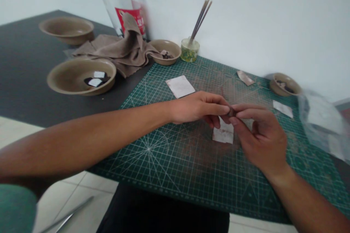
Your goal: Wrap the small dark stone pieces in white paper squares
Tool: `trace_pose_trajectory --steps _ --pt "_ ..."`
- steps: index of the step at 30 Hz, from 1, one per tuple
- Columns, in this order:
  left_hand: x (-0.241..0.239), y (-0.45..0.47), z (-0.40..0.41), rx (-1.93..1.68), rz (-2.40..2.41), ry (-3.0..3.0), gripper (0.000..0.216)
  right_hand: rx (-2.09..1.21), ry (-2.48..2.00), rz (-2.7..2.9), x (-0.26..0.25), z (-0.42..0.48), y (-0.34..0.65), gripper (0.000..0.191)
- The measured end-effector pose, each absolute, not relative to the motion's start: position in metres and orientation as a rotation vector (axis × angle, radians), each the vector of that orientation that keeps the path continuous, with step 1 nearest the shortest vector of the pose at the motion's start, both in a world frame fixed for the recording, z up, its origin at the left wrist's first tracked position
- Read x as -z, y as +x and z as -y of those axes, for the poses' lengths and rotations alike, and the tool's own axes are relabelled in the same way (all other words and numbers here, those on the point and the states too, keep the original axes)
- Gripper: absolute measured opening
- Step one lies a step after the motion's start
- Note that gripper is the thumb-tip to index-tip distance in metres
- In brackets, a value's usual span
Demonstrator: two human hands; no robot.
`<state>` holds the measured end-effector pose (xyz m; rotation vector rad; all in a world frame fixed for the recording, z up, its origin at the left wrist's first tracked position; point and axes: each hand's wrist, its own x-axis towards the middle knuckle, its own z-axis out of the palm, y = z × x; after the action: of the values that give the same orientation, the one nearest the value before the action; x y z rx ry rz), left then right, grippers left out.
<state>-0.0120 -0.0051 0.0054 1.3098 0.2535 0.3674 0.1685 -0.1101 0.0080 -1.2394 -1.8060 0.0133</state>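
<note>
My left hand [198, 107] and my right hand [259, 136] meet above the green cutting mat [164, 153]. The fingertips of both pinch a small dark piece [231, 111] between them; it is too small to name. Right under the hands a small white paper piece [223, 134] lies on the mat, partly hidden by my fingers. A larger white paper piece [180, 86] lies farther back on the mat.
Tan bowls stand around: one with dark and white bits [81, 75], an empty one [67, 29], a small one [165, 51], another at right [285, 84]. A brown cloth [120, 49], a plastic bag [123, 5], a stick jar [190, 49] and clear plastic [322, 123] lie nearby.
</note>
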Motion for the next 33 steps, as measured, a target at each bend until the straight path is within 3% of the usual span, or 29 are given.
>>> trace_pose_trajectory --steps 6,9,16,25,33 --pt "-0.007 -0.011 0.007 -0.382 -0.269 1.278 0.033 -0.107 -1.196 1.822 -0.007 0.109 0.170 0.024" --pt "-0.007 -0.011 0.003 -0.515 -0.343 1.312 0.028 -0.185 -1.294 1.871 -0.012 0.107 0.181 0.038" --pt "0.000 -0.010 -0.008 -0.801 -0.628 1.380 0.020 -0.262 -1.606 2.504 -0.018 0.106 0.212 0.055" --pt "0.004 -0.007 -0.009 -0.818 -0.655 1.390 0.024 -0.483 -1.759 2.370 -0.011 0.110 0.212 0.047" --pt "0.005 -0.008 -0.011 -0.812 -0.634 1.406 0.023 -0.412 -1.698 2.376 -0.009 0.107 0.208 0.067"
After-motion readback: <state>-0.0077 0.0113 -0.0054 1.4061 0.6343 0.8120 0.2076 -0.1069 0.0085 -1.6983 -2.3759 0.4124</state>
